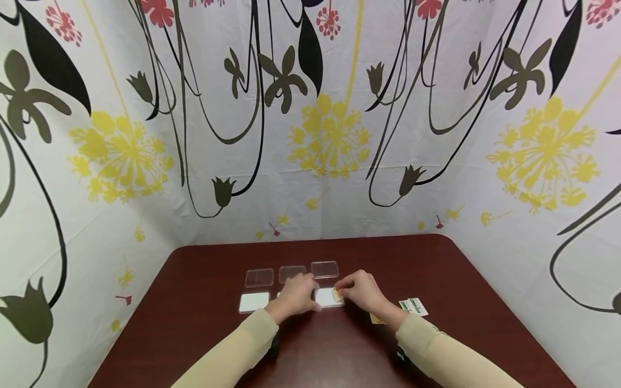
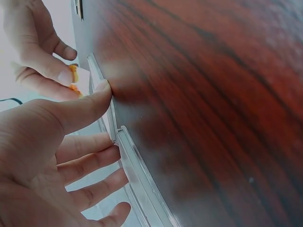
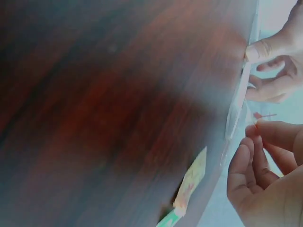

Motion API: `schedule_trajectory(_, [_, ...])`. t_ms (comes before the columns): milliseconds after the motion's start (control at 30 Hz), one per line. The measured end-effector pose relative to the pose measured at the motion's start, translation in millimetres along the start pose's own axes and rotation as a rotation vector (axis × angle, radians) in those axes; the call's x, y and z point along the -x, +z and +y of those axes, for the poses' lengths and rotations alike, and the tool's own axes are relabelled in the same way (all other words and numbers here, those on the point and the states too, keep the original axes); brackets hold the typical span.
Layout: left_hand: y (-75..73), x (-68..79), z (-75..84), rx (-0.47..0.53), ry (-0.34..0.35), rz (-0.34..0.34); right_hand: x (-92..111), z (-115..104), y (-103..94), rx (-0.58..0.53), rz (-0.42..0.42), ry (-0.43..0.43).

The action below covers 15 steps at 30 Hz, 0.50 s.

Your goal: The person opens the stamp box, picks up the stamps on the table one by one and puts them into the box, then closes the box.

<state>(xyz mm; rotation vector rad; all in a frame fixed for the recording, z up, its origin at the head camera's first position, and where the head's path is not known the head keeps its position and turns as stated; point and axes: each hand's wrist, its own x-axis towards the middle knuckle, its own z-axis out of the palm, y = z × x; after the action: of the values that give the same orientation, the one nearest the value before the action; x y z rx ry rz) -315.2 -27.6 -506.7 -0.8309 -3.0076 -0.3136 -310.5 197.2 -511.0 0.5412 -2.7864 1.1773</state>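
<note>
My left hand (image 1: 297, 293) holds the left end of a flat, clear-edged case with a white inside (image 1: 326, 298), its thumb at the near edge and fingers spread behind. My right hand (image 1: 363, 291) pinches a small white paper piece with yellow-orange print (image 1: 337, 294) over the case's right end. In the left wrist view, the orange print (image 2: 73, 75) shows between the right thumb and fingers. A second white case (image 1: 254, 303) lies to the left. Another, between these two, is mostly hidden by my left hand.
Three clear plastic lids (image 1: 259, 278) lie in a row behind the cases. White-and-green printed pieces (image 1: 414, 306) lie right of my right hand, with a yellowish piece (image 1: 375, 319) partly under that wrist. A patterned curtain (image 1: 310, 210) hangs behind the dark red table (image 1: 213, 258).
</note>
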Motion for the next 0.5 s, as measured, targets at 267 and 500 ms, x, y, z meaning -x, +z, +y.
schedule_trajectory(267, [1.2,0.7,-1.6,-0.009,0.008,0.009,-5.1,-3.9,10.0,0.051,0.009,0.008])
schedule_trajectory(500, [1.3,0.3,-2.6,-0.023,0.011,0.012,-7.6,-7.1,15.1,0.105,0.041,-0.008])
